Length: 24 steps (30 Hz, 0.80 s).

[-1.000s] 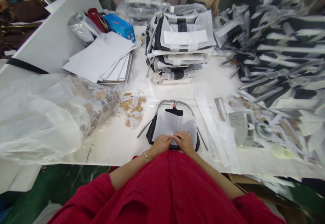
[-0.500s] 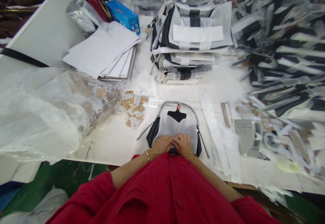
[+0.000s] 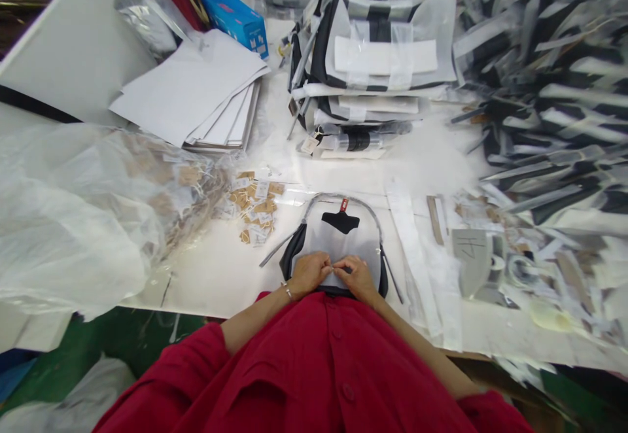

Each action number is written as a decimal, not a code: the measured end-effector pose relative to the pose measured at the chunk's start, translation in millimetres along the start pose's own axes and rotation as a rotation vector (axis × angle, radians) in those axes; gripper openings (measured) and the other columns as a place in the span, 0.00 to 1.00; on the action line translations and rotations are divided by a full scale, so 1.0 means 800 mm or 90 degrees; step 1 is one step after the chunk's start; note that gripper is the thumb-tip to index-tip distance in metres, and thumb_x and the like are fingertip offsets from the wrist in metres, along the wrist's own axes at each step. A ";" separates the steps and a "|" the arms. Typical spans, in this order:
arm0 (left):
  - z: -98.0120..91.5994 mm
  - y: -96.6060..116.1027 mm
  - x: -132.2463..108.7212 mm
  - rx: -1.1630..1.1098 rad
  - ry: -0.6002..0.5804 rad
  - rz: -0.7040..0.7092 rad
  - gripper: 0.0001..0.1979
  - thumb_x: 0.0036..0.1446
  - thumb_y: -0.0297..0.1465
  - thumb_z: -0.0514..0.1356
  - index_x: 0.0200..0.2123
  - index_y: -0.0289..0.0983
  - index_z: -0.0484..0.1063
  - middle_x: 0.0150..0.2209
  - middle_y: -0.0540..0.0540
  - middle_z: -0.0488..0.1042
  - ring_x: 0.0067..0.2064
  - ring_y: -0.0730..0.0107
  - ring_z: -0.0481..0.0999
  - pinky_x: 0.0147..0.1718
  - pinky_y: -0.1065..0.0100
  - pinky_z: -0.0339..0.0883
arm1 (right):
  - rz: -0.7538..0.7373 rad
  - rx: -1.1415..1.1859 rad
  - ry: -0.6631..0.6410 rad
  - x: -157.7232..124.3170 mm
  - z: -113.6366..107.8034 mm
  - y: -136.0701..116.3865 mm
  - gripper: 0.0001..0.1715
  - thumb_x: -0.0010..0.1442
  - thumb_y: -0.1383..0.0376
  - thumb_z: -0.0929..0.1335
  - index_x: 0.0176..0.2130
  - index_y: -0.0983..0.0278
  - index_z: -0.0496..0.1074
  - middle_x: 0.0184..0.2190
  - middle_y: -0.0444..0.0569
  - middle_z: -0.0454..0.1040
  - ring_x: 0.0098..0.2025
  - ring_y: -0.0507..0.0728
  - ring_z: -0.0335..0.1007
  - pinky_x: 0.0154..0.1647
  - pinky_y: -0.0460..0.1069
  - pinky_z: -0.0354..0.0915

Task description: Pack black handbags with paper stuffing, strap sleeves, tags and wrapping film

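A black handbag [image 3: 293,250] lies on the table close against my body, its front covered by a pale grey-white sheet [image 3: 363,244]. Its wrapped strap arches at the far side, near a small red tag [image 3: 344,205] and a black shaped flap [image 3: 340,222]. Over the bag's near part, my left hand [image 3: 310,272] and my right hand [image 3: 357,278] meet, fingertips nearly touching. Both are closed in a pinch. Whatever sits between the fingertips is too small to make out.
Brown and white hang tags [image 3: 255,207] lie left of the bag, beside a large clear plastic bag [image 3: 73,224]. Wrapped bags [image 3: 385,60] are stacked ahead. A tape dispenser [image 3: 473,263] and paper strips stand right. White sheets [image 3: 191,86] and a blue box [image 3: 233,19] lie back left.
My hands have shifted slightly away from my body. Their fingers have gone from lying together at the bag's near edge to a pinch, fingertip to fingertip. The view has tilted a little.
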<state>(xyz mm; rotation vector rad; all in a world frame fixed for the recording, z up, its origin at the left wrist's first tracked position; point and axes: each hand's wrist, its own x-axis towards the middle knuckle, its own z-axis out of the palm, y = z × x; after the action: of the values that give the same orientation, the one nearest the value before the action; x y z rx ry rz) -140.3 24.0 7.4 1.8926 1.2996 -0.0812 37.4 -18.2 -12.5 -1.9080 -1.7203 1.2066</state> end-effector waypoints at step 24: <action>-0.001 0.005 0.002 0.060 -0.003 0.009 0.07 0.60 0.33 0.56 0.38 0.42 0.73 0.38 0.49 0.78 0.41 0.67 0.76 0.38 0.70 0.64 | 0.009 -0.009 0.026 -0.008 0.006 0.000 0.09 0.57 0.60 0.66 0.35 0.58 0.76 0.35 0.46 0.78 0.41 0.59 0.70 0.48 0.57 0.58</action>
<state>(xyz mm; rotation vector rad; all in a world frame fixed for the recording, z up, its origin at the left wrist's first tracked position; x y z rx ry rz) -136.5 25.2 9.4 1.9791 1.2996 -0.1413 34.5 -25.4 -13.3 -1.9432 -1.7015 1.1545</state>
